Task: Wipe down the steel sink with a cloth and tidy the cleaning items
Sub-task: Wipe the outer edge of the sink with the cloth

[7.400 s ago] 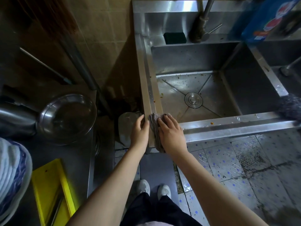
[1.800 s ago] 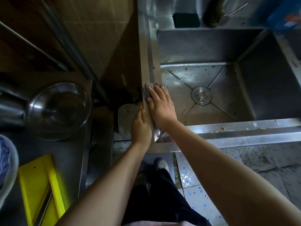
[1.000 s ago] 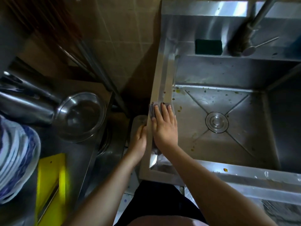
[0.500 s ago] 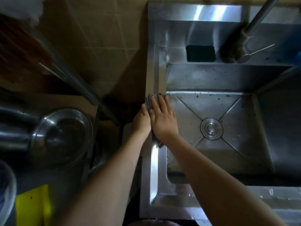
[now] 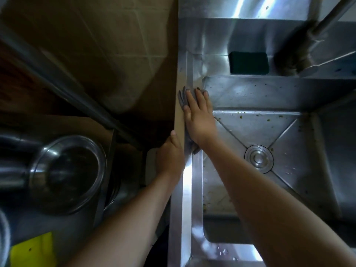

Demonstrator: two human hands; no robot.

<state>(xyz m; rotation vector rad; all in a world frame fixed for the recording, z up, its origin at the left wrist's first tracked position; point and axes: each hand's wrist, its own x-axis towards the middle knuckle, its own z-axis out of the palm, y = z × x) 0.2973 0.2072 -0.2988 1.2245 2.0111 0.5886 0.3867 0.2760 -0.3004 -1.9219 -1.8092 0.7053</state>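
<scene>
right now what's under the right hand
A grey cloth, pressed flat on the sink's left rim. Its edges show past the fingers and near the wrist; the rest is covered by the right hand.

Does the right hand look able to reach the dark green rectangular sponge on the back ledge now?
Probably yes. The right hand presses the grey cloth on the steel sink's left rim, and bare steel alone lies between it and the dark green rectangular sponge.

A sponge (image 5: 248, 62) lies behind the sink (image 5: 196, 189); a bowl (image 5: 67, 174) stands left.
</scene>
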